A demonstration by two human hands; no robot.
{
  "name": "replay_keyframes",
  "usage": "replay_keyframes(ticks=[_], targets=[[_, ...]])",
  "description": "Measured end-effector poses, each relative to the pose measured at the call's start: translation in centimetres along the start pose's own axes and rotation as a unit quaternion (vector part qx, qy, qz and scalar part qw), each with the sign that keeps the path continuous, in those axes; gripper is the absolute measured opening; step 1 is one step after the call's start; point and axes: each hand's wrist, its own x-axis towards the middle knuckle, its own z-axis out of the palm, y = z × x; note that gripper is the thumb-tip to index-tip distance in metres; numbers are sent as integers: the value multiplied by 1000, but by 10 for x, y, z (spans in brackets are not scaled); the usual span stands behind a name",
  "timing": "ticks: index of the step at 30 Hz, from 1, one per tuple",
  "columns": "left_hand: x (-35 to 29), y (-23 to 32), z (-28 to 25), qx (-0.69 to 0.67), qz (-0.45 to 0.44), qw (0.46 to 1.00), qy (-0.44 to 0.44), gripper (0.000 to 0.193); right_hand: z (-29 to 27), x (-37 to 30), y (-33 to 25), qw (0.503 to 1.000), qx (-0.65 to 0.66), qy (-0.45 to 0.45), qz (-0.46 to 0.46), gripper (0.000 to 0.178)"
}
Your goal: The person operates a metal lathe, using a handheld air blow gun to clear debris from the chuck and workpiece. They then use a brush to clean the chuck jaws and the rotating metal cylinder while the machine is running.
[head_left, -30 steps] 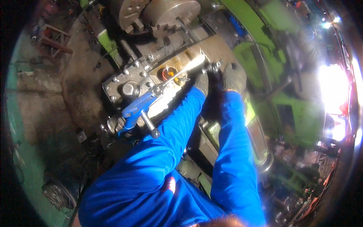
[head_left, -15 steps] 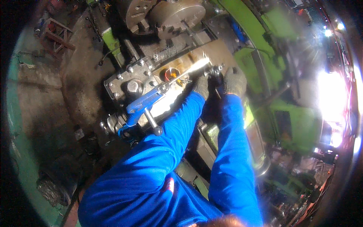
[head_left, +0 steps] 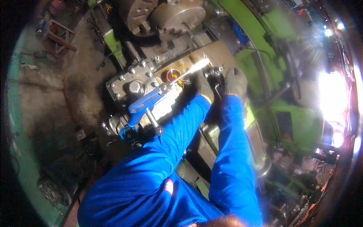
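My left hand (head_left: 203,87), in a dark grey glove with a yellow cuff edge, lies over the near side of the machine's carriage; its fingers are lost in shadow. Just right of it, my right hand (head_left: 235,81) is gloved too, its fingers curled, but what they hold is hidden. Between the hands sits a dark metal fitting with a shiny end (head_left: 215,71). A thin bent rod (head_left: 217,90) hangs below it. To the left, a blue pistol-shaped tool (head_left: 145,102) with a long thin nozzle rests across the carriage, beside a metal lever with a ball end (head_left: 155,123).
A bolted tool post (head_left: 134,87) stands at the left of the carriage, with a red and yellow round item (head_left: 174,76) near it. A large lathe chuck (head_left: 177,17) is at the far side. Green machine body (head_left: 291,125) lies to the right, a rusty metal stand (head_left: 56,38) far left.
My left hand has turned and shifted slightly to the right, so its yellow cuff now shows. My right hand stays almost where it was beside the fitting.
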Motion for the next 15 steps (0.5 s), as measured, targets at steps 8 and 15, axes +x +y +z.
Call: replay_keyframes(ticks=[8, 15], targets=[[-5, 8, 12, 210, 88, 973, -35, 35, 7, 1, 10, 995, 68, 57, -51, 37], [28, 3, -5, 296, 173, 936, -81, 27, 5, -9, 2, 977, 134, 30, -166, 37]])
